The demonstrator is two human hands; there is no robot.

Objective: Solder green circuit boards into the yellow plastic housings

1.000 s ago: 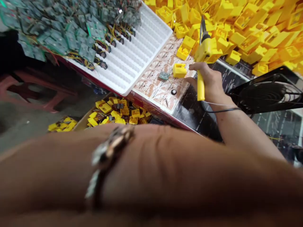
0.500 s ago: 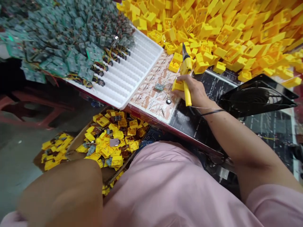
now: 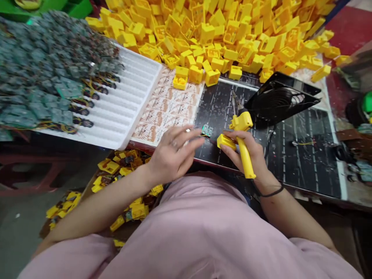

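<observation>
My right hand [image 3: 250, 153] grips a yellow soldering iron [image 3: 243, 139], tip pointing up and away, and its fingertips also pinch a small yellow plastic housing [image 3: 226, 141]. My left hand [image 3: 173, 153] reaches over the table's near edge with fingers pinched on a small green circuit board [image 3: 207, 130], just left of the housing. Both hands hover over a black work mat [image 3: 221, 108].
A large heap of yellow housings [image 3: 221, 35] fills the back. A white ribbed tray [image 3: 124, 104] with several wired green boards [image 3: 49, 85] lies at left. A black fan [image 3: 277, 99] stands at right. A box of yellow parts [image 3: 122, 174] sits below the table.
My left arm dropped away from the camera and its hand came up to the table and took the green board. My right hand pulled back toward me with iron and housing. The view swung right.
</observation>
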